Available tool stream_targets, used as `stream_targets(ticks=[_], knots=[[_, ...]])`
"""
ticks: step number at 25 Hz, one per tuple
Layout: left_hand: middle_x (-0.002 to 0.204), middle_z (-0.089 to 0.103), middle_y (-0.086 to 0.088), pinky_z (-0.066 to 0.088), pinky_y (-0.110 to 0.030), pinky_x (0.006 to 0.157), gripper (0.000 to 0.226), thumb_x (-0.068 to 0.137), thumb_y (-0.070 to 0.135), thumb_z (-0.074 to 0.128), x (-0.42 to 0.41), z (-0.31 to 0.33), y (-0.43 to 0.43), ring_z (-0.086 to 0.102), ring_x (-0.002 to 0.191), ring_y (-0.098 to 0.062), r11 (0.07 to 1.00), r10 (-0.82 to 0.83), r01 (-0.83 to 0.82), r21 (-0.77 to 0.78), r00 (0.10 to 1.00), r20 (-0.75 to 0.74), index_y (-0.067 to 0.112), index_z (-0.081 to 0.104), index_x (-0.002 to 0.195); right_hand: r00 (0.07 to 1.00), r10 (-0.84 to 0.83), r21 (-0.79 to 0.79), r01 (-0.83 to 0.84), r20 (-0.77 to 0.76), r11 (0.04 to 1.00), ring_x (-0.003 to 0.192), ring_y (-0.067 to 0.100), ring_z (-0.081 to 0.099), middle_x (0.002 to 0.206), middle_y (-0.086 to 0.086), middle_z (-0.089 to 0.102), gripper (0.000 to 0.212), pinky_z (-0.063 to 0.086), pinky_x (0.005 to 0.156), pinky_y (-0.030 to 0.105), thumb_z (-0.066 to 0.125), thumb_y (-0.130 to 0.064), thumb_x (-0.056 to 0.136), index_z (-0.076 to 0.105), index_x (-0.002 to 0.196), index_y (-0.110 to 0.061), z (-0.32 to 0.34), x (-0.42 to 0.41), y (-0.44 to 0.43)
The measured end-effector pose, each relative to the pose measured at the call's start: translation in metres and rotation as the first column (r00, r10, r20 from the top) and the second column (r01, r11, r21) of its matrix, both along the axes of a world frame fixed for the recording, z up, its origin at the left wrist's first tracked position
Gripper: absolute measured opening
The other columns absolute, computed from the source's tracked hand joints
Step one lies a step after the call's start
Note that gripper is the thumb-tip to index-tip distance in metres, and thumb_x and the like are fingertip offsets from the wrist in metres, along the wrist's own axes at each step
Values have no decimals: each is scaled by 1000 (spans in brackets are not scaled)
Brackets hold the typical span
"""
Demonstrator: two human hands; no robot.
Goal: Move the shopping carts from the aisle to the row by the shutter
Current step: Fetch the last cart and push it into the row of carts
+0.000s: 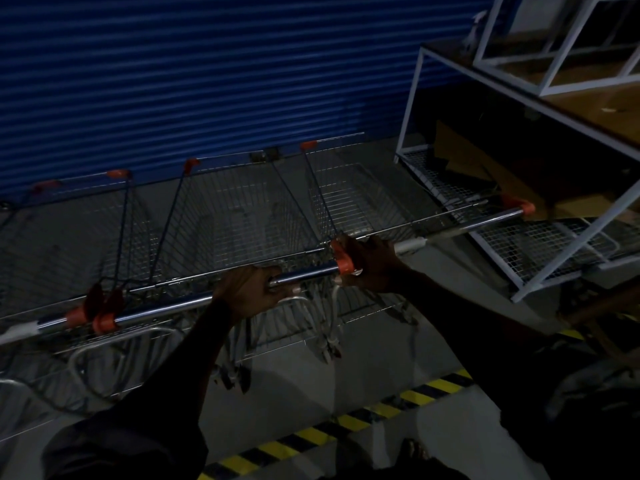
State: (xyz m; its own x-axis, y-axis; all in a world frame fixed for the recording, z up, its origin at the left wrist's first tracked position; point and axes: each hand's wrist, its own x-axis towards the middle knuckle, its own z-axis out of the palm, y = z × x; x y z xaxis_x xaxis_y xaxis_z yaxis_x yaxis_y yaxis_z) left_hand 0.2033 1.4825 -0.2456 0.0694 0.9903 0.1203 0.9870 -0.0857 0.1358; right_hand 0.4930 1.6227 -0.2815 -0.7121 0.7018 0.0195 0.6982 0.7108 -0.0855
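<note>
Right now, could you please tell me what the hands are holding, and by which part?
Both grip the middle cart's handle bar: the left hand around the chrome bar, the right hand at its orange end cap.

Your left hand and right hand clasp one shopping cart's chrome handle, facing the blue shutter.

At nine o'clock the leftmost shopping cart runs off the frame edge. Your left hand covers part of the middle cart's handle bar. The wheels are probably lost in shadow below the baskets.
</note>
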Motion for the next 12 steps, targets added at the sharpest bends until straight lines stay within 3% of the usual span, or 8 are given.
stream_targets(ticks=[3,5,7,9,12], knots=[[112,75,4,50,-31,82,69,81,87,50,11,8,4,70,106,-22,997,-54,50,-54,996,-77,39,60,129,997,42,36,-40,-66,999,98,53,65,147,24,51,126,55,76,65,86,-60,65,11,157,-19,6,2,2],[131,67,4,51,-31,88,70,84,77,58,40,8,23,67,114,-22,990,-126,123,-69,991,-38,40,49,143,991,74,126,-60,-110,990,86,54,68,129,33,61,129,57,67,63,94,-38,63,9,157,-15,10,9,6],[137,64,2,52,-32,93,74,84,73,62,82,2,45,65,117,-24,983,-142,152,-101,985,99,38,44,147,997,41,150,-31,-64,988,96,52,66,129,27,63,99,53,82,61,87,-27,67,37,151,-7,15,13,1],[129,67,-6,53,-35,92,81,82,72,66,117,0,61,66,113,-30,990,-67,88,-109,981,182,25,47,145,999,-50,134,48,14,990,105,46,64,121,17,68,73,42,95,56,82,-31,69,60,135,-10,19,10,-8],[126,68,-15,52,-41,93,92,82,69,69,130,-11,66,66,112,-38,1000,13,-7,-27,973,228,11,44,148,993,-100,86,94,66,992,110,39,64,122,4,70,70,41,97,51,76,-48,74,59,137,-23,18,1,-5]])
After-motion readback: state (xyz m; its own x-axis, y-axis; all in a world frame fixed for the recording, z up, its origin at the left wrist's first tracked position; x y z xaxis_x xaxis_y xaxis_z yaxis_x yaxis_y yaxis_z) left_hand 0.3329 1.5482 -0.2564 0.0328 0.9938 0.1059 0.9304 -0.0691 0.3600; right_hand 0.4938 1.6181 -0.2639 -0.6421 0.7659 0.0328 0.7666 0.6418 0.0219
